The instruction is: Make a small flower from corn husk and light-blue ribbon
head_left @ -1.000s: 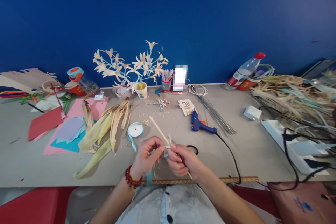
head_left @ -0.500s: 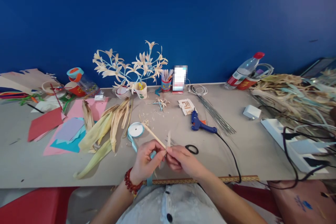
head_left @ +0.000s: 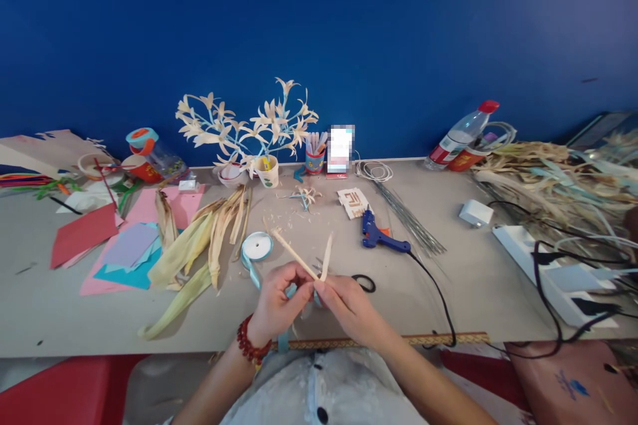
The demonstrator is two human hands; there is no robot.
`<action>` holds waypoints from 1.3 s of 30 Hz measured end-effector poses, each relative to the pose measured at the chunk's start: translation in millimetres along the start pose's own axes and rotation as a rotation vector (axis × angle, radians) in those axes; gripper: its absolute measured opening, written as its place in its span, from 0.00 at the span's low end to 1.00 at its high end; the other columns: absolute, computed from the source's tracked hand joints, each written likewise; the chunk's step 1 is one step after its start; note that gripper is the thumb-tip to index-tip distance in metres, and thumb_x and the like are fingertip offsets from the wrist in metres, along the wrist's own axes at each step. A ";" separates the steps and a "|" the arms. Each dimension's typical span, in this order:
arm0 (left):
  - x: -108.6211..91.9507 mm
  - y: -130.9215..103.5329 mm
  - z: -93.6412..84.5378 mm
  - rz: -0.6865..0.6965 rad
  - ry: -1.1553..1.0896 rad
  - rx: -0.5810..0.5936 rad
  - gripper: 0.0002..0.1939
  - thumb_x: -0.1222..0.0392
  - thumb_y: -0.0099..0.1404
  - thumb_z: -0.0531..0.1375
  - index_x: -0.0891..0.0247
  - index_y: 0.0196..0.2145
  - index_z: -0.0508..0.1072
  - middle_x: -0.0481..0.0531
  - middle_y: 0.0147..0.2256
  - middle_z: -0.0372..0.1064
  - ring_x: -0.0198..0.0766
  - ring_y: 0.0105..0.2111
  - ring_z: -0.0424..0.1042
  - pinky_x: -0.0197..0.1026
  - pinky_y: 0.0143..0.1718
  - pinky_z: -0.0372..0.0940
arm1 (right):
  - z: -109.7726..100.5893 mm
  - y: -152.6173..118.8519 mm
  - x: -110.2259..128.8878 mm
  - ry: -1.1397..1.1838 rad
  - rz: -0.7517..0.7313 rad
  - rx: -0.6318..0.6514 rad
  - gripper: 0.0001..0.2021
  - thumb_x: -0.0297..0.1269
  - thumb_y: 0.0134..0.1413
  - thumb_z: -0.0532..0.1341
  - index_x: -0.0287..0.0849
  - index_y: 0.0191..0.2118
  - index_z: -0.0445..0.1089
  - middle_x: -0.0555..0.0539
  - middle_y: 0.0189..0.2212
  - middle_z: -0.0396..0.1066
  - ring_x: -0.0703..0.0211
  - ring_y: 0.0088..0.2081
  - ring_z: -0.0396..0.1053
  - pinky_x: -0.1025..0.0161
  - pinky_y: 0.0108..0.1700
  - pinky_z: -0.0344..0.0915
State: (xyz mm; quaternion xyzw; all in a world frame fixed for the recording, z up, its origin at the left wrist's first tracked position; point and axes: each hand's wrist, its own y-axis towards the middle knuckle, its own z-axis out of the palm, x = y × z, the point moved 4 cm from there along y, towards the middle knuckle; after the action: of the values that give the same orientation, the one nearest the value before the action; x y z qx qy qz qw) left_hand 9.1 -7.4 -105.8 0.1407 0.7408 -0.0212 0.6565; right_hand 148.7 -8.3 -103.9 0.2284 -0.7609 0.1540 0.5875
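Observation:
My left hand [head_left: 286,295], with a red bead bracelet at the wrist, pinches a thin pale stick [head_left: 294,251] that slants up and left. My right hand [head_left: 346,302] touches it fingertip to fingertip and grips a short pale husk strip [head_left: 327,256] standing nearly upright. The strip and the stick cross at the fingertips. Light blue ribbon [head_left: 253,275] runs from a spool [head_left: 258,246] toward my left hand and hangs below it. Scissors, with a black handle loop [head_left: 365,283] showing, lie partly behind my right hand.
A blue glue gun [head_left: 381,236] and a bundle of wires [head_left: 411,218] lie to the right. Corn husks [head_left: 199,246] and coloured paper [head_left: 132,246] lie left. Behind stand husk flowers in a cup [head_left: 268,176]. A power strip [head_left: 538,272] and tangled cables occupy the right.
The husk strip has moved slightly right and shows longer above the fingers, tilting a little more to the right. My right fingers are straighter; the left hand stays nearly still.

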 end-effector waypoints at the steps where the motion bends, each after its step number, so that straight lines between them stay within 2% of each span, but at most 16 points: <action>1: -1.0 -0.6 -0.6 0.013 0.029 0.002 0.08 0.62 0.65 0.57 0.65 0.28 0.70 0.47 0.22 0.67 0.28 0.20 0.63 0.31 0.23 0.60 | 1.9 0.0 -2.6 0.097 0.020 0.022 0.23 0.50 0.67 0.46 0.42 0.23 0.56 0.54 0.20 0.52 0.65 0.23 0.49 0.65 0.27 0.48; 5: -2.4 -3.4 -4.5 0.038 0.071 0.011 0.08 0.62 0.65 0.57 0.65 0.28 0.69 0.47 0.24 0.67 0.28 0.21 0.64 0.31 0.23 0.60 | 9.4 -1.4 -9.1 0.643 0.171 0.132 0.24 0.55 0.61 0.53 0.43 0.21 0.52 0.58 0.16 0.45 0.69 0.18 0.41 0.67 0.20 0.40; 9: 2.0 -6.2 -9.4 -0.003 0.031 0.033 0.08 0.61 0.66 0.56 0.65 0.29 0.69 0.47 0.23 0.66 0.28 0.20 0.64 0.31 0.22 0.59 | 7.9 -5.0 -6.4 0.959 0.281 0.204 0.24 0.53 0.58 0.58 0.43 0.20 0.52 0.61 0.13 0.43 0.73 0.15 0.35 0.71 0.16 0.31; 11: 6.2 -7.6 -11.8 -0.027 0.020 0.037 0.08 0.60 0.66 0.57 0.65 0.29 0.69 0.47 0.23 0.66 0.28 0.20 0.64 0.31 0.22 0.59 | 5.6 -6.5 -5.4 1.084 0.283 0.276 0.24 0.52 0.59 0.57 0.43 0.20 0.52 0.61 0.12 0.44 0.74 0.13 0.35 0.73 0.13 0.34; 15: 17.1 -8.3 -13.3 -0.106 -0.095 0.027 0.09 0.57 0.66 0.58 0.65 0.30 0.68 0.47 0.23 0.66 0.28 0.19 0.63 0.31 0.20 0.59 | 3.1 -9.4 -3.7 1.315 0.211 0.521 0.25 0.54 0.62 0.51 0.44 0.19 0.48 0.62 0.10 0.42 0.74 0.09 0.33 0.74 0.10 0.38; 16: 19.3 -7.9 -12.9 -0.124 -0.129 0.020 0.09 0.57 0.65 0.58 0.65 0.30 0.68 0.46 0.22 0.65 0.28 0.19 0.63 0.30 0.20 0.59 | 2.6 -9.3 -4.5 1.291 0.197 0.521 0.26 0.55 0.62 0.50 0.45 0.19 0.48 0.62 0.11 0.41 0.74 0.10 0.32 0.73 0.10 0.38; 18: 21.2 -6.6 -11.4 -0.140 -0.176 -0.002 0.09 0.56 0.65 0.58 0.65 0.31 0.68 0.46 0.22 0.65 0.28 0.18 0.63 0.30 0.19 0.58 | -0.1 -6.8 -7.3 1.054 0.155 0.359 0.26 0.59 0.60 0.49 0.44 0.20 0.50 0.61 0.13 0.42 0.72 0.12 0.35 0.72 0.13 0.40; 21: 18.9 -4.6 -7.7 -0.119 -0.162 -0.026 0.09 0.57 0.65 0.59 0.65 0.30 0.68 0.46 0.22 0.66 0.28 0.18 0.63 0.30 0.20 0.59 | -4.5 -3.8 -3.1 0.390 0.054 0.049 0.25 0.59 0.59 0.52 0.42 0.23 0.58 0.55 0.19 0.53 0.67 0.21 0.50 0.69 0.24 0.51; 22: 17.2 -4.0 -6.3 -0.102 -0.140 -0.029 0.09 0.57 0.65 0.59 0.65 0.30 0.69 0.46 0.23 0.66 0.28 0.19 0.63 0.31 0.21 0.59 | -3.6 -3.2 0.4 0.200 0.024 0.002 0.24 0.57 0.61 0.51 0.41 0.25 0.60 0.53 0.21 0.57 0.65 0.24 0.54 0.67 0.28 0.53; 24: 14.1 -3.4 -4.1 -0.066 -0.090 -0.032 0.09 0.58 0.64 0.59 0.65 0.30 0.70 0.47 0.23 0.66 0.28 0.19 0.63 0.31 0.21 0.60 | 0.7 -1.7 5.0 -0.040 0.006 -0.023 0.22 0.51 0.66 0.48 0.41 0.26 0.63 0.51 0.23 0.61 0.62 0.27 0.57 0.65 0.32 0.54; 27: 11.2 -3.6 -3.2 -0.028 -0.030 -0.030 0.09 0.59 0.65 0.58 0.65 0.29 0.70 0.47 0.23 0.67 0.29 0.19 0.63 0.31 0.22 0.60 | 3.3 1.1 5.1 -0.110 0.024 -0.058 0.24 0.48 0.67 0.44 0.42 0.23 0.60 0.52 0.21 0.57 0.63 0.25 0.54 0.64 0.31 0.51; 29: 9.7 -4.3 -4.1 -0.011 0.014 -0.024 0.08 0.60 0.65 0.57 0.65 0.29 0.70 0.48 0.23 0.67 0.28 0.19 0.64 0.31 0.22 0.60 | 3.6 2.3 2.7 0.017 0.041 -0.043 0.24 0.50 0.67 0.45 0.42 0.22 0.57 0.53 0.19 0.54 0.64 0.24 0.51 0.65 0.28 0.50; 32: 7.6 -5.4 -6.6 0.014 0.045 -0.013 0.07 0.61 0.65 0.57 0.65 0.29 0.70 0.48 0.24 0.67 0.29 0.20 0.64 0.31 0.23 0.60 | 5.4 1.5 -1.8 0.453 0.126 0.083 0.25 0.54 0.63 0.50 0.43 0.21 0.53 0.56 0.16 0.47 0.68 0.19 0.45 0.68 0.21 0.43; 35: 10.7 -6.3 -8.0 -0.007 -0.019 0.003 0.07 0.61 0.65 0.57 0.65 0.29 0.69 0.48 0.24 0.67 0.29 0.20 0.64 0.31 0.22 0.60 | 6.0 -2.9 -4.7 0.855 0.246 0.214 0.24 0.54 0.61 0.53 0.44 0.21 0.51 0.60 0.14 0.42 0.71 0.15 0.37 0.70 0.16 0.34; 39: 23.4 -6.9 -7.1 -0.097 -0.137 0.004 0.09 0.57 0.66 0.57 0.65 0.31 0.68 0.46 0.23 0.66 0.28 0.19 0.63 0.31 0.21 0.59 | 6.3 -8.5 -5.3 1.111 0.258 0.386 0.25 0.56 0.62 0.51 0.45 0.20 0.49 0.61 0.11 0.42 0.72 0.11 0.35 0.71 0.12 0.37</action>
State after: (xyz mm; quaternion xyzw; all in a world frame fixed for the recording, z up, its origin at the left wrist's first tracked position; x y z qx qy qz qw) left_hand -1.8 -8.3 -128.8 0.1040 0.7000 -0.0641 0.7036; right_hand 149.2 -17.8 -110.9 0.1221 -0.3198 0.4558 0.8216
